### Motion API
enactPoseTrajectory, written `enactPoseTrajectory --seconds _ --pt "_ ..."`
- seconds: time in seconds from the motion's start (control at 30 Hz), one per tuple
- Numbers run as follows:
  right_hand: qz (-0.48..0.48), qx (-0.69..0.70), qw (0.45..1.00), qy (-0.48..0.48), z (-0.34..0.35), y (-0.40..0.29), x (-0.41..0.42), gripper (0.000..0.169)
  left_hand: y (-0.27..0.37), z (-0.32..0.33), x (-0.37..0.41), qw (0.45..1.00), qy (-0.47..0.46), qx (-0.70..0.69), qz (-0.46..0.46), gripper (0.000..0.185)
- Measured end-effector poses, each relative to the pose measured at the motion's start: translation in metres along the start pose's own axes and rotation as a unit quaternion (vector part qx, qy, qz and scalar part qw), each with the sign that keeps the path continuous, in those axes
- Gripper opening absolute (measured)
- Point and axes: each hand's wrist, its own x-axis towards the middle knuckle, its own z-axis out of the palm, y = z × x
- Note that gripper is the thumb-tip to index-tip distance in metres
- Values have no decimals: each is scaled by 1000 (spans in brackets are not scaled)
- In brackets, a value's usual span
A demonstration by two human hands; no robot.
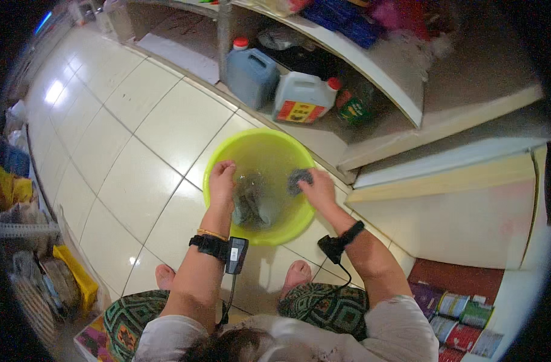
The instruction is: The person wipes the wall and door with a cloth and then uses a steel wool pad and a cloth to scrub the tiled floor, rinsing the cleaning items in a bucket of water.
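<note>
A yellow-green plastic basin point(290, 235) stands on the tiled floor between my feet, with cloudy water point(275, 154) in it. My right hand point(320, 188) pinches a grey mesh scouring pad point(298, 182) at the basin's right inner side. Over the left rim is my left hand point(222, 178), its fingers curled; whether anything is inside them is hidden. A dark grey shape point(250, 206) shows in the water below, and I cannot tell if it is a cloth or a reflection. Both wrists wear black straps with small cabled devices.
Behind the basin, a low shelf holds a blue-grey jerrycan point(253, 74) and a white jerrycan point(305, 97), both red-capped. A pale cabinet panel point(443, 212) rises close on the right. Several cans point(463, 335) sit at lower right. A white plastic basket point(26, 228) and bags line the left.
</note>
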Motion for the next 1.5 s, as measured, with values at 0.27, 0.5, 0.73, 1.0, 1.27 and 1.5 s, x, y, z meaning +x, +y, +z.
enactPoseTrajectory --seconds 0.27,0.5,0.73,1.0,1.27,1.5 --pt "-8 85 990 -115 20 5 -10 38 0 7 -18 999 3 -9 -39 16" --pt "-53 272 954 111 -55 -62 1 45 12 2 -15 999 32 -32 -2 16" --pt "-52 180 981 59 -40 -62 -5 40 24 -1 -21 998 43 -46 3 9" --pt "-3 112 990 -86 12 -36 -24 39 30 7 -11 996 51 -70 37 13" --pt "-91 122 988 -38 29 -32 -35 32 2 1 -12 997 72 -36 -5 13" --pt "24 152 972 176 -7 29 36 41 -8 -14 -4 996 93 7 -4 13"
